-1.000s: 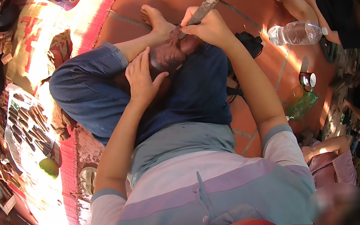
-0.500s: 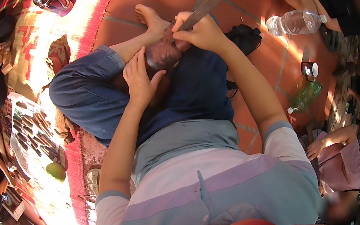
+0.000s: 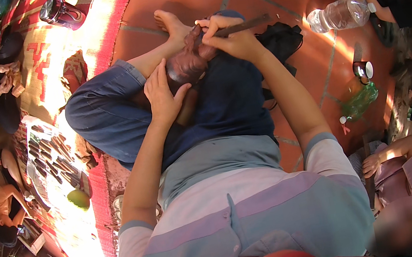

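Note:
A reddish-brown wooden carving (image 3: pixel 187 67), with rounded and sculpted parts, rests on my crossed legs in dark blue trousers. My left hand (image 3: pixel 161 93) steadies its near left side, thumb spread away from the fingers and pressed against the wood. At the carving's far right end, my right hand (image 3: pixel 236 41) is closed round a long flat dark tool (image 3: pixel 252 23). One end of the tool sticks out to the right; its working end is hidden by my fingers. A smooth brownish rounded piece (image 3: pixel 189 107) shows below my left thumb, partly covered.
On the tiled floor to my right are a clear plastic bottle (image 3: pixel 339 18), a cup (image 3: pixel 363 69), a green bottle (image 3: pixel 361 103) and a black bag (image 3: pixel 282 43). Several chisel-like tools (image 3: pixel 53 155) and a green round fruit (image 3: pixel 78 199) lie left. Other people sit on both sides.
The tool in my right hand has swung from pointing up and right to nearly level, its edge now toward view. My left hand stays on the carving. The whole view has shifted slightly.

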Demonstrator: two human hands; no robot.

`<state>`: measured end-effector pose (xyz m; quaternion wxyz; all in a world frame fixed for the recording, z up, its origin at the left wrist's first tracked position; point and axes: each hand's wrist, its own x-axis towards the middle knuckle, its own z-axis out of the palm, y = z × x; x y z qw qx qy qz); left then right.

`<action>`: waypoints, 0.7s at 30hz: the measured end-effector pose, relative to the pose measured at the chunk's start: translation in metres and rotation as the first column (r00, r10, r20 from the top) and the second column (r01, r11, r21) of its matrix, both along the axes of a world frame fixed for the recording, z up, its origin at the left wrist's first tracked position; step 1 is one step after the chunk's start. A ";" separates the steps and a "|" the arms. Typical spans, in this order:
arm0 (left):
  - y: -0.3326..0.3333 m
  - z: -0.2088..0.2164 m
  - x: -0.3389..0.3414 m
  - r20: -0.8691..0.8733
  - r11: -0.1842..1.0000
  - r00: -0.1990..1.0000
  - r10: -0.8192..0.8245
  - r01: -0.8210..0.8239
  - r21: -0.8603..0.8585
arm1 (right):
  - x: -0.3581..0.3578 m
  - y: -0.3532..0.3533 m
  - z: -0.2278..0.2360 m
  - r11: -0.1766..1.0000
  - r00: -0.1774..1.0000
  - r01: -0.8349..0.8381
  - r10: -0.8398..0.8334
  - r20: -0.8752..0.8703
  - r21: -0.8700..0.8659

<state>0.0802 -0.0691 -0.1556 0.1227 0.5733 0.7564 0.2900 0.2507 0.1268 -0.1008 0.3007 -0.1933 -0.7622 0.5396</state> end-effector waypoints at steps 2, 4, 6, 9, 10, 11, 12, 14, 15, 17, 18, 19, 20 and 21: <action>0.001 0.000 0.000 -0.014 1.000 1.000 -0.003 0.003 0.000 | -0.002 -0.005 -0.007 0.998 1.000 -0.020 0.020 0.014 0.053; 0.002 0.001 0.000 -0.003 1.000 1.000 -0.004 0.004 -0.016 | -0.004 -0.004 -0.007 1.000 1.000 0.018 -0.018 -0.009 -0.005; 0.002 0.003 0.000 0.016 1.000 1.000 0.003 -0.003 -0.002 | -0.003 0.003 -0.013 0.991 0.997 0.017 -0.026 -0.067 -0.131; 0.001 0.019 0.014 -0.001 0.993 1.000 0.024 -0.024 0.113 | 0.001 0.001 -0.010 0.999 0.997 0.019 -0.021 -0.072 -0.031; 0.001 0.037 0.025 -0.107 0.990 0.993 -0.046 0.060 0.129 | 0.002 0.000 -0.012 1.000 0.998 -0.003 0.004 -0.067 0.025; 0.005 0.046 0.034 -0.050 0.976 0.988 -0.146 0.152 0.156 | 0.003 -0.003 -0.015 0.997 0.998 -0.031 0.036 -0.060 0.077; 0.007 0.052 0.045 0.009 0.954 0.971 -0.239 0.233 0.187 | 0.003 -0.005 -0.017 0.990 0.996 -0.068 0.074 -0.046 0.126; 0.019 0.061 0.067 0.081 0.915 0.923 -0.376 0.355 0.192 | 0.003 0.002 -0.015 0.988 0.997 0.002 -0.014 -0.073 -0.153; 0.028 0.061 0.076 0.115 0.903 0.903 -0.415 0.392 0.176 | 0.004 0.005 -0.016 0.980 0.994 -0.016 -0.007 -0.113 -0.197; 0.041 0.061 0.086 0.154 0.902 0.898 -0.413 0.380 0.205 | 0.003 0.004 -0.021 0.976 0.989 -0.018 -0.013 -0.144 -0.217; 0.045 0.061 0.090 0.172 0.900 0.894 -0.413 0.372 0.227 | 0.005 -0.003 -0.021 0.984 0.991 0.002 -0.026 -0.132 -0.178; 0.044 0.062 0.094 0.132 0.900 0.903 -0.410 0.376 0.222 | 0.006 -0.006 -0.020 0.990 0.992 0.022 -0.039 -0.121 -0.138; 0.045 0.060 0.096 0.129 0.902 0.907 -0.402 0.368 0.226 | 0.004 -0.005 -0.021 0.992 0.993 0.037 -0.050 -0.107 -0.121; 0.044 0.055 0.099 0.131 0.904 0.909 -0.396 0.362 0.226 | 0.004 -0.006 -0.022 0.993 0.994 0.054 -0.064 -0.090 -0.108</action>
